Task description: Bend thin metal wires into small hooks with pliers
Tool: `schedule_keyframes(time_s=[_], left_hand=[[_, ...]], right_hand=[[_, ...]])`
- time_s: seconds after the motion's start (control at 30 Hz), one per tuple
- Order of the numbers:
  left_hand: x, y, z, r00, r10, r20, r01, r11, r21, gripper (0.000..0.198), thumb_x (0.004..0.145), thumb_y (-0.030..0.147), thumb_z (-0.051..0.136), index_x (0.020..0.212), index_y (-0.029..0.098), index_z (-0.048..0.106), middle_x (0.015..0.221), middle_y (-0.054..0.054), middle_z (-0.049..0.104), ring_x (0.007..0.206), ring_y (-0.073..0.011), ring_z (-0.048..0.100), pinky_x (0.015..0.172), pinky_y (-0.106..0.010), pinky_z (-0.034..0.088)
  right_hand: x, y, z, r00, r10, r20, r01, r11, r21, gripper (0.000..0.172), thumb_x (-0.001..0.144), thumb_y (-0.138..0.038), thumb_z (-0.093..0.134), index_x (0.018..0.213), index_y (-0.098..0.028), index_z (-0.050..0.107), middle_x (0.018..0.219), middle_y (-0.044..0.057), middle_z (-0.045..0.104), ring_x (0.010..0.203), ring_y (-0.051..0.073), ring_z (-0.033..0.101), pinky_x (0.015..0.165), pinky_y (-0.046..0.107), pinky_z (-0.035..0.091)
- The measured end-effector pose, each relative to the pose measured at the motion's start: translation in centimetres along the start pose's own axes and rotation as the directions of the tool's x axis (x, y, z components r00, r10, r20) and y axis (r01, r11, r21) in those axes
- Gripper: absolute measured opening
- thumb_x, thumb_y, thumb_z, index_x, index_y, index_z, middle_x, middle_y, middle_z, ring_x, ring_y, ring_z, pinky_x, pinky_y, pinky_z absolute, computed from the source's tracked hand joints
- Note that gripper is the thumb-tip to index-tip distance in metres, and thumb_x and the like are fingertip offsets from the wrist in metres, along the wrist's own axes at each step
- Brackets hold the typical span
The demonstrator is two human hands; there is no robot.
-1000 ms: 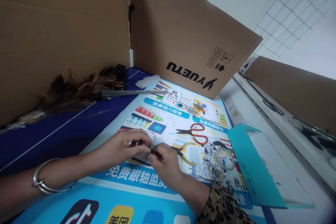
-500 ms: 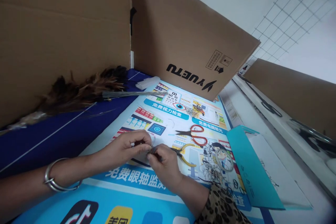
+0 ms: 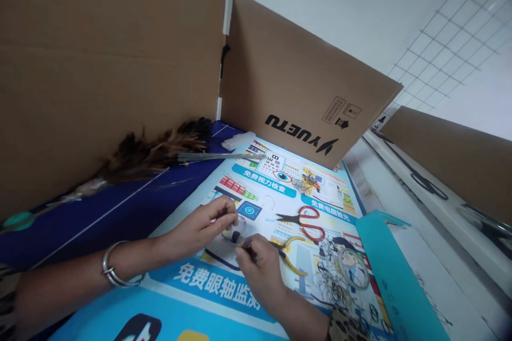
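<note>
Since both your hands are pinched shut on one small dark piece (image 3: 236,235), dropping it is the main risk. Your left hand (image 3: 204,226) grips it from the left with thumb and fingertips, and your right hand (image 3: 260,272) grips it from below-right. The piece sits just above the printed sheet (image 3: 216,287), near mid-bench. It's tiny and half hidden by your fingers, so I can't tell its shape. If either pinch slips, it likely pops out and gets lost in that busy print. The bangle (image 3: 114,273) on your left wrist rides low and could drag the sheet, shifting everything on it. The patterned sleeve (image 3: 348,327) on your right arm is just beside a tangle of small wire bits (image 3: 330,277) and a clear ring (image 3: 354,267), so one sweep would scatter them toward the teal folder (image 3: 384,277). The yellow-handled pliers (image 3: 295,258) lie with their nose tucked under your right fingers. I can't tell if they touch, but a wrist twist could knock them. Just past them, the red-handled scissors (image 3: 308,221) have their blades aimed toward your left hand, so a blind reach risks a jab. Farther back are a second wire pile (image 3: 301,186), a feather duster (image 3: 156,150) on blue cloth (image 3: 100,213), and cardboard walls (image 3: 120,64). All of those are well apart and low concern.
</note>
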State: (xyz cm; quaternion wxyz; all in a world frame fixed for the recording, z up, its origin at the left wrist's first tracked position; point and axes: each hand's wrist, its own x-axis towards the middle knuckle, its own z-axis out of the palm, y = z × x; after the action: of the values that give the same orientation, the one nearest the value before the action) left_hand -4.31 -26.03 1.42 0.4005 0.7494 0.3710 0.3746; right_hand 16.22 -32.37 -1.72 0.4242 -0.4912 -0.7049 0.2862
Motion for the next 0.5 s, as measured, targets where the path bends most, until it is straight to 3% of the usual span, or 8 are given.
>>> schedule_keyframes(time_s=[0.1,0.23,0.4,0.5], left_hand=[[0.5,-1.3,-0.5,0.998,0.001,-0.058,0.005,0.995,0.103,0.023,0.103,0.041,0.047,0.095,0.022,0.057,0.088,-0.001,0.066,0.081,-0.0187,0.063,0.074,-0.029,0.05],[1.1,-3.5,-0.1,1.0,-0.023,-0.007,0.024,0.985,0.17,0.016,0.099,0.035,0.049,0.092,0.023,0.056,0.083,0.001,0.067,0.076,-0.0173,0.064,0.069,-0.026,0.049],[1.2,-4.6,0.8,1.0,0.0,0.031,-0.006,0.982,0.191,0.02,0.096,0.033,0.051,0.092,0.022,0.067,0.09,-0.001,0.077,0.086,-0.019,0.071,0.078,-0.027,0.054],[1.7,-5.1,-0.1,1.0,0.003,0.02,-0.008,0.972,0.237,0.027,0.098,0.036,0.05,0.097,0.023,0.073,0.097,-0.002,0.08,0.092,-0.02,0.073,0.083,-0.027,0.055]], right_hand=[[-0.1,0.0,0.0,1.0,-0.006,0.015,0.006,1.0,-0.012,0.024,0.088,-0.019,0.063,0.068,-0.022,0.051,0.072,-0.001,0.06,0.069,0.015,0.057,0.066,0.026,0.042],[-0.2,0.3,0.1,1.0,-0.007,0.03,0.008,1.0,-0.029,0.022,0.09,-0.019,0.062,0.069,-0.022,0.054,0.072,-0.001,0.061,0.068,0.014,0.057,0.065,0.025,0.042],[-0.1,0.6,0.2,0.999,-0.024,0.034,0.025,0.999,-0.032,0.019,0.089,-0.019,0.062,0.071,-0.021,0.058,0.073,0.0,0.061,0.068,0.014,0.057,0.065,0.024,0.043],[-0.1,0.5,0.1,0.999,-0.018,0.041,0.019,0.999,-0.026,0.019,0.089,-0.018,0.063,0.07,-0.02,0.058,0.073,0.0,0.062,0.069,0.014,0.058,0.066,0.025,0.043]])
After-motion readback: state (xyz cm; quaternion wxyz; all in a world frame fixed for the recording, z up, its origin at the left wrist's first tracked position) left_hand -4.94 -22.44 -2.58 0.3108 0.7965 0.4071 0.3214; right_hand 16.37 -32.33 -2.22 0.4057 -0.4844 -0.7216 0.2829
